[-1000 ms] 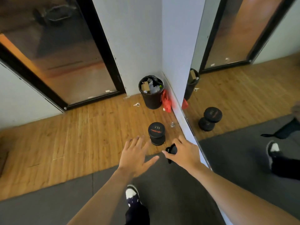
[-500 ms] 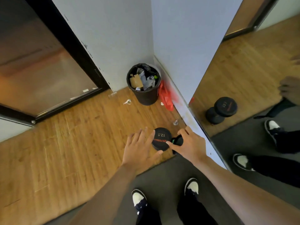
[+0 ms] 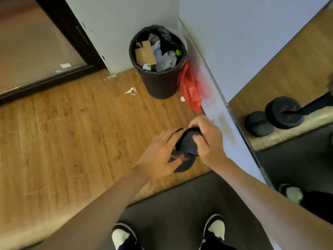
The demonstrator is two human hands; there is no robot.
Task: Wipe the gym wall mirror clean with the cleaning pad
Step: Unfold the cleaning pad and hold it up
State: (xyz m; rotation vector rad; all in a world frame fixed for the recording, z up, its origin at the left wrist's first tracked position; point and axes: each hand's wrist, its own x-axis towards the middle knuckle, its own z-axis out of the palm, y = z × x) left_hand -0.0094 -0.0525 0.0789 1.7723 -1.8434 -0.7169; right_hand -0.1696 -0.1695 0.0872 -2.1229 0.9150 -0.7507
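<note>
A dark, floppy cleaning pad [image 3: 189, 144] is held low over the floor between both hands. My right hand [image 3: 207, 139] grips its right side, fingers curled over the top edge and thumb on its face. My left hand [image 3: 160, 156] holds the pad's left edge with its fingers bent around it. The wall mirror [image 3: 288, 73] runs along the right wall down to the floor. It reflects the wooden floor, a dumbbell and my shoe. Beneath the pad stands a black dumbbell [image 3: 182, 164], mostly hidden by my hands.
A black bin [image 3: 159, 82] full of rubbish stands in the corner, with a red plastic bag [image 3: 190, 87] beside it. Paper scraps [image 3: 130, 91] lie on the wooden floor. My shoes [image 3: 215, 229] stand on a dark mat [image 3: 173, 204]. A glass door [image 3: 36, 42] is at the left.
The view has tilted down and closer. My left hand, open before, has come onto the pad that my right hand held, and both hands now hold it above the dumbbell.
</note>
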